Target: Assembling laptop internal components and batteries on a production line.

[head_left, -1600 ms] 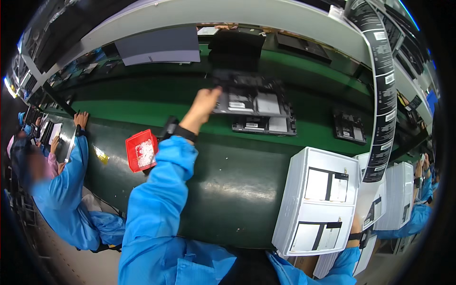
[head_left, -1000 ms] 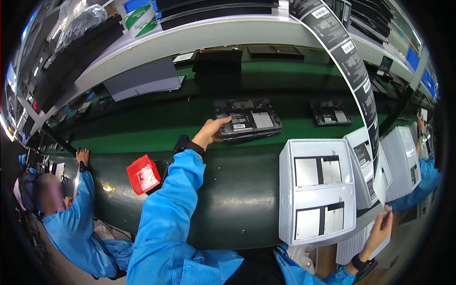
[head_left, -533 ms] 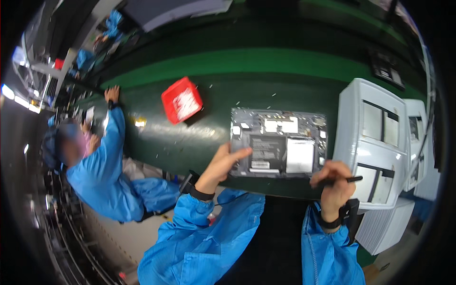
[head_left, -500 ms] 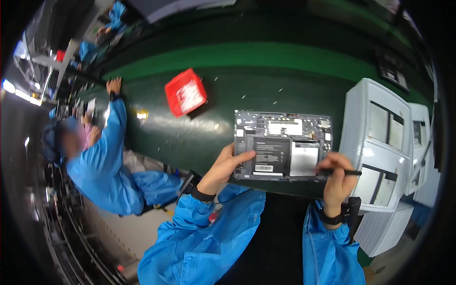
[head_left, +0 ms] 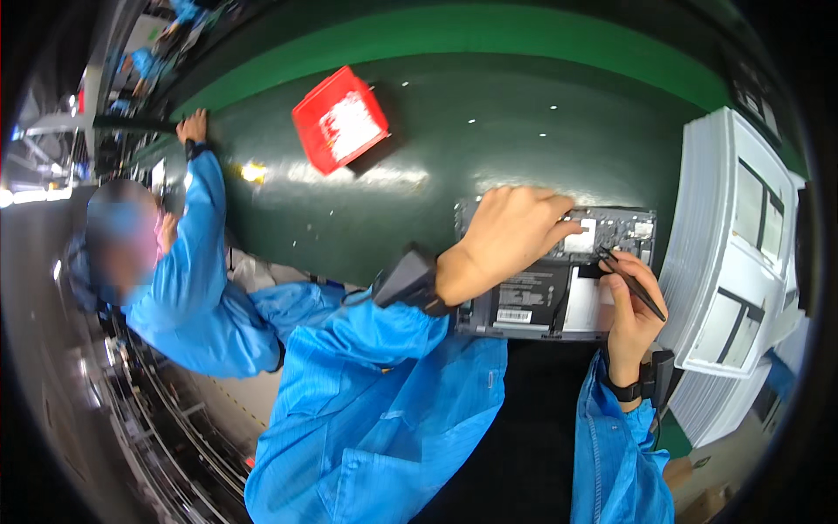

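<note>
An opened, flat electronic device (head_left: pixel 484 327), like a laptop base or tablet, lies on the dark green bench in front of me. Its black battery (head_left: pixel 528 297) and a silver-white panel (head_left: pixel 583 297) show on the near side, with the circuit board (head_left: pixel 615 225) on the far side. My left hand (head_left: pixel 511 231) reaches across the board, thumb and forefinger apart beside a white patch (head_left: pixel 580 236); it hides the board's left part. My right hand (head_left: pixel 633 319) grips black tweezers (head_left: pixel 637 286), their tips at the board near that patch.
A red bin (head_left: pixel 340 122) with small white pieces stands at the far left of the bench. White trays (head_left: pixel 711 253) are stacked close on the right. Small white bits are scattered over the bench (head_left: pixel 436 166). A co-worker in blue (head_left: pixel 188 262) sits at left.
My left hand has left the device's left edge and moved over its circuit board. My right hand has turned the tweezers and brought their tips up to the board. The view has shifted.
</note>
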Tool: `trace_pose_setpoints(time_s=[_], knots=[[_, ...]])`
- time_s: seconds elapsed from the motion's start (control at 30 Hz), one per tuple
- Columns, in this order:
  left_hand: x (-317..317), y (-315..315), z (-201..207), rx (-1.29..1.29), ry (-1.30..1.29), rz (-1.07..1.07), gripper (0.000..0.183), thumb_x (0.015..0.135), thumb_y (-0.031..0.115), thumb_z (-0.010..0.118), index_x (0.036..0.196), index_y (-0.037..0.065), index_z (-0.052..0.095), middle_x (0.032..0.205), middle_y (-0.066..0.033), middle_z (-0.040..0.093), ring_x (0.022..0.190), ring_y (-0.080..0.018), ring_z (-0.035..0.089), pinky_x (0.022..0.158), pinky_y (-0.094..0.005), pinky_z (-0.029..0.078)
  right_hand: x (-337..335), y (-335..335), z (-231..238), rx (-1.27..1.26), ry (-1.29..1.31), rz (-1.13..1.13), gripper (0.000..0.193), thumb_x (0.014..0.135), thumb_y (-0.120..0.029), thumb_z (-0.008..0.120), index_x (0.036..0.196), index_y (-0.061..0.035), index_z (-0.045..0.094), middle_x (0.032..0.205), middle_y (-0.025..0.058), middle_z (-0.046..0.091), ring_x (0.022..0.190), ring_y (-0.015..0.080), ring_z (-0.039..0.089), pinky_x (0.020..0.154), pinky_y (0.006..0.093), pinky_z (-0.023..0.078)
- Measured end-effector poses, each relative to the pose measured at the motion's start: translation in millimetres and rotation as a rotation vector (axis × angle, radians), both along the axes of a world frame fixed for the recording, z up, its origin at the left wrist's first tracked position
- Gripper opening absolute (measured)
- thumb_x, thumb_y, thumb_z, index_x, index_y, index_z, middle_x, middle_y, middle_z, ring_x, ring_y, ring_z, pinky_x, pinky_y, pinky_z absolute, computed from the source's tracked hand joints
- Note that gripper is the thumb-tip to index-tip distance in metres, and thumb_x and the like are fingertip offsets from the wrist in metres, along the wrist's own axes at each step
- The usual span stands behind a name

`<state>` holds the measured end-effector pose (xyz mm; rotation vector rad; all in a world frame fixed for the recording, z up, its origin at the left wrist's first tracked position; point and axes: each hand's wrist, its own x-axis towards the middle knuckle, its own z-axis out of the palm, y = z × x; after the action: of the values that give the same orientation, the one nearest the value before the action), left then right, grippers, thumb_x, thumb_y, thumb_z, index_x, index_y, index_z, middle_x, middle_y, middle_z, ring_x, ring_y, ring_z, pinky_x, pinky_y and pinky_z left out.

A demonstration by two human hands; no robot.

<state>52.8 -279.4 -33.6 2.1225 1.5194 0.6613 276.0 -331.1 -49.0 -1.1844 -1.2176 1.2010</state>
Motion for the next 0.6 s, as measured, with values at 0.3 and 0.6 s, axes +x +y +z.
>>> trace_pose_setpoints(time_s=[0.3, 0.6], knots=[[9.5, -6.2, -1.8, 0.131, 0.062, -0.169, 0.013, 0.088, 0.019, 0.07, 0.091, 0.007, 0.068, 0.079, -0.0058, 0.067, 0.064, -0.0285, 0.067, 0.053, -0.0388, 0.053, -12.3, 17.0, 27.9, 0.006, -0.068, -0.076, 0.026, 0.085, 0.012, 0.069, 0.111, 0.0089, 0.067, 0.112, 0.0191, 0.068, 0.097, 0.025, 0.071, 0.085, 0.0311, 0.059], [-7.0, -15.1, -12.8, 0.179, -0.09, -0.17, 0.014, 0.086, 0.012, 0.071, 0.096, 0.003, 0.068, 0.093, -0.0085, 0.071, 0.077, -0.0258, 0.071, 0.064, -0.0357, 0.059, -19.4, 16.5, 8.1, -0.103, -0.095, -0.004, 0.024, 0.085, 0.008, 0.073, 0.108, 0.0083, 0.07, 0.098, 0.0146, 0.073, 0.08, 0.0156, 0.071, 0.067, 0.0228, 0.056]])
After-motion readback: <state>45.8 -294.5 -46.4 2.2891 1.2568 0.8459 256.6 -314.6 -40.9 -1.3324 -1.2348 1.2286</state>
